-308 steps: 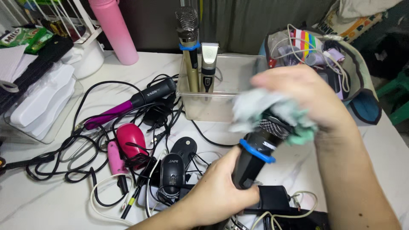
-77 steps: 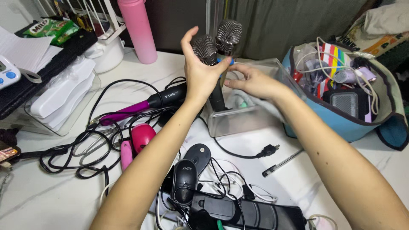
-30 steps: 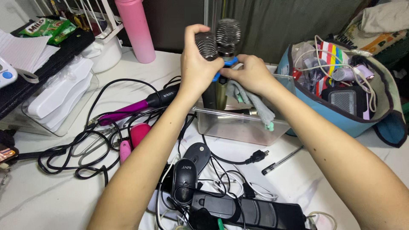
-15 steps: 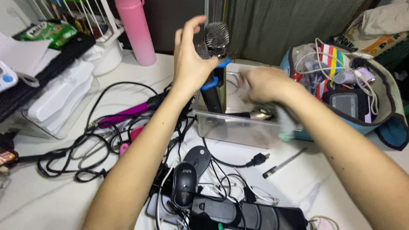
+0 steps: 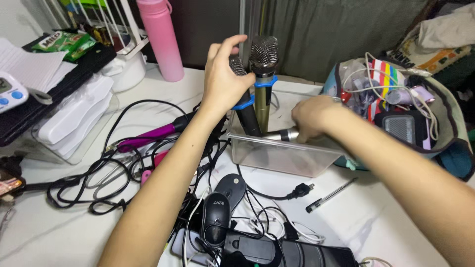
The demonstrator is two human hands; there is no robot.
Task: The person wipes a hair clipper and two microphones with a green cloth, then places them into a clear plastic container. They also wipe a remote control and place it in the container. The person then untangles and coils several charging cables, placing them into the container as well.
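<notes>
My left hand (image 5: 223,84) grips a black microphone (image 5: 246,112) with a blue ring, holding it upright in a clear plastic bin (image 5: 287,159). Right beside it stands an olive microphone (image 5: 263,74) with a mesh head and a blue ring. My right hand (image 5: 312,118) reaches down into the bin, its fingers closed around the end of a silver cylindrical device (image 5: 281,134) that lies across the bin. A scrap of teal cloth (image 5: 351,163) shows under my right wrist.
A pink bottle (image 5: 161,39) stands behind the bin. A purple hair iron (image 5: 148,138) lies among tangled black cables (image 5: 99,173) on the left. A black mouse (image 5: 216,217), a plug (image 5: 299,189) and a pen (image 5: 330,195) lie in front. A blue bag (image 5: 448,148) of cables sits on the right.
My right hand has dropped from the microphones' blue rings into the bin and closed on the silver device. My left hand stays on the black microphone.
</notes>
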